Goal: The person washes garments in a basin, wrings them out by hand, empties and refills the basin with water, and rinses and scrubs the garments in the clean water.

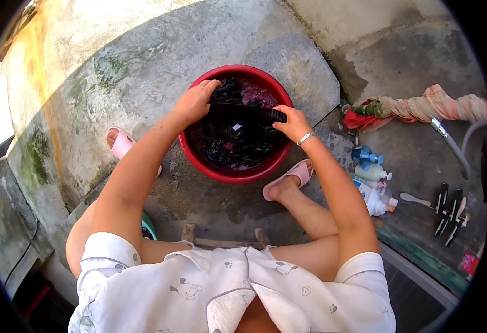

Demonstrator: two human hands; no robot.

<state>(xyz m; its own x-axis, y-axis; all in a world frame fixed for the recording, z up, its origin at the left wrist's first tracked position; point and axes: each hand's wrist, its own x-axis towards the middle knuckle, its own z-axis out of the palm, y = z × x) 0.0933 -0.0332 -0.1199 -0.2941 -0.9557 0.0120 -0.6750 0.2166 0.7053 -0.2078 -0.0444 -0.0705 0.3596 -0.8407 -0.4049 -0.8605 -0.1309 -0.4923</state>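
A red basin (238,178) stands on the concrete between my feet, with dark wet clothes (232,150) in water inside it. A reddish cloth (257,95) shows at its far side. Across the basin, a black garment (246,112) is stretched by its straight, band-like edge between my hands. My left hand (197,102) grips one end near the upper left rim, its fingers partly hidden. At the right rim, my right hand (293,123) pinches the other end between thumb and fingers. The rest of the garment merges with the dark clothes, so its kind is unclear.
To the right, a ledge holds several bottles (374,188), a pale brush or spoon-like tool (415,198) and dark clips (448,213). A twisted cloth (421,108) lies beside a grey hose (454,150). A wooden stool's edge (226,243) shows under me.
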